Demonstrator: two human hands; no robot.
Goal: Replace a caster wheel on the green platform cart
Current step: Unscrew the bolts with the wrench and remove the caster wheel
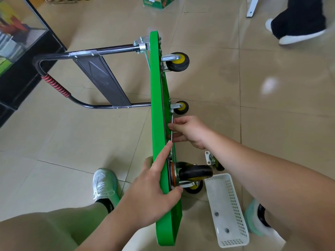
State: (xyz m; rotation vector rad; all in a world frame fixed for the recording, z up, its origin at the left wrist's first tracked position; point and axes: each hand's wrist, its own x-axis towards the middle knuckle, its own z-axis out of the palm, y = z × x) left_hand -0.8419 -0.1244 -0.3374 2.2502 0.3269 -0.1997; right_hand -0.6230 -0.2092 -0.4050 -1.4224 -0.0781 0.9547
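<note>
Closest in, the left hand (150, 192) grips the near end of the green platform cart (157, 105), which stands on its long edge on glossy beige floor tiles. The thumb is hooked onto the underside, the fingers wrap the smooth top face, and the index finger lies straight along the rim. Farther along the cart, the right hand (190, 132) pinches a thin pale metal strip (172, 124) lying flat against the ribbed underside. Beside the left thumb, a black rubber caster (194, 172) with a chrome fork juts from the cart, and a second yellow-hubbed wheel (194, 188) shows just below it. Two more yellow-hubbed casters (178, 61) (181, 107) stick out farther along the underside. A loose caster (213, 160) with a square mounting plate lies on the tiles near that side. Next to it is a white perforated plastic basket (235, 205) holding two small dark fasteners (216, 214). On the cart's top side, the black tubular handle (54, 84), wound with red cord, reaches toward a glass-fronted cabinet (21, 33). Beyond the cart's far end sits a green carton (159, 2) whose print is too blurred to read.
</note>
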